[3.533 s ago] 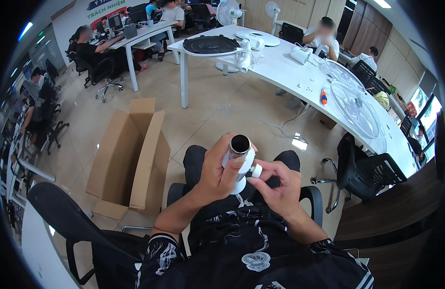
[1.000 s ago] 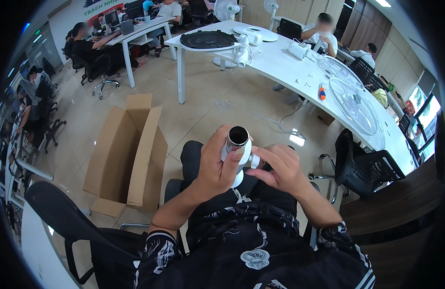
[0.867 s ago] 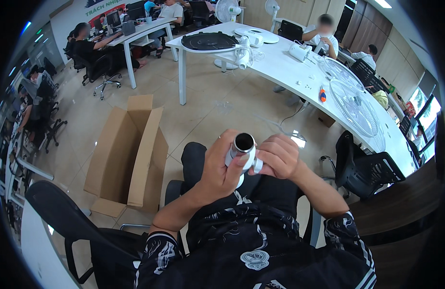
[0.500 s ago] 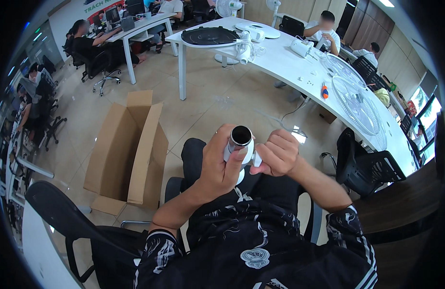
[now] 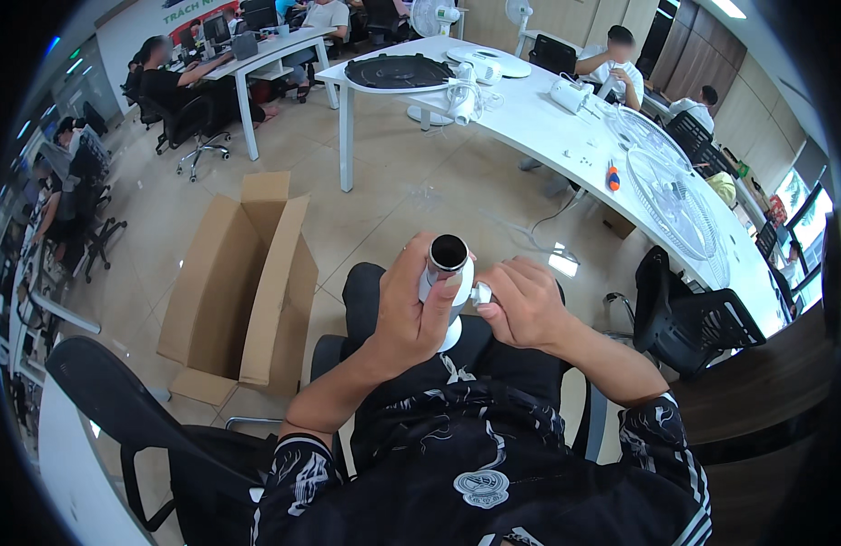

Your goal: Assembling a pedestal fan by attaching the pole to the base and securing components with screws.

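I sit on a black chair and hold a white tube (image 5: 449, 273) with a dark open top upright over my lap. My left hand (image 5: 413, 309) is wrapped around the tube's shaft. At the tube's right side my right hand (image 5: 521, 305) pinches a small white knob (image 5: 481, 293) that sits against the tube. The tube's lower end flares out just above my dark trousers and is partly hidden by my left hand.
An open cardboard box (image 5: 243, 282) lies on the tiled floor to my left. A long white table (image 5: 566, 136) curves across the back with fan grilles (image 5: 671, 196), a black round base (image 5: 398, 71) and small parts. A black office chair (image 5: 689, 318) stands at my right. Several people sit at desks beyond.
My right hand has shifted around on the tube's right side and now pinches the small knob. The tube has stayed upright in my left hand over my lap.
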Action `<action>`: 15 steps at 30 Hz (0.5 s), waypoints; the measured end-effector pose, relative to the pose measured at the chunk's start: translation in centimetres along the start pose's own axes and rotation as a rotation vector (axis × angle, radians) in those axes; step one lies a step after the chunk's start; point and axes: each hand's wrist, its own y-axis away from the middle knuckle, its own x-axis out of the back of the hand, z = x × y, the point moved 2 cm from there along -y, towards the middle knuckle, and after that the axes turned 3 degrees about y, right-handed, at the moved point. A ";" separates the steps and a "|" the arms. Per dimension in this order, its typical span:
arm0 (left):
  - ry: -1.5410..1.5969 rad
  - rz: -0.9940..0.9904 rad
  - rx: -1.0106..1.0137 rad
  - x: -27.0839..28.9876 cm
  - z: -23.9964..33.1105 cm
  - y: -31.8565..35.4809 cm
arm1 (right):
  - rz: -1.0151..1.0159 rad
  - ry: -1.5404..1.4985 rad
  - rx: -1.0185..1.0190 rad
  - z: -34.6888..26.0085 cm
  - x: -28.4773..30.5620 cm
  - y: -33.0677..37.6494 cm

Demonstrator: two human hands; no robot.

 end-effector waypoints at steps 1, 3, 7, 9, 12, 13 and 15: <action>0.001 0.011 -0.013 -0.1 -0.1 0.1 | 0.001 0.000 -0.002 0.1 -0.5 0.2; 0.002 0.019 -0.022 -0.4 -0.2 0.2 | 0.063 -0.066 -0.041 0.2 -1.2 0.6; -0.022 0.037 -0.059 -0.4 -0.1 0.3 | 0.088 -0.345 -0.298 -1.8 -1.4 0.4; -0.062 0.036 -0.083 -0.4 -0.2 0.4 | -0.161 -0.895 -0.886 -2.2 -1.1 0.3; -0.079 0.022 -0.102 -0.5 0.3 0.5 | -0.314 -1.165 -1.113 -2.2 -0.1 -0.1; -0.074 -0.005 -0.096 -0.5 0.4 0.3 | -0.311 -1.162 -1.115 -2.2 0.0 0.1; -0.069 -0.033 -0.093 -0.5 0.5 0.2 | -0.193 -0.574 -0.761 -2.0 0.5 -0.1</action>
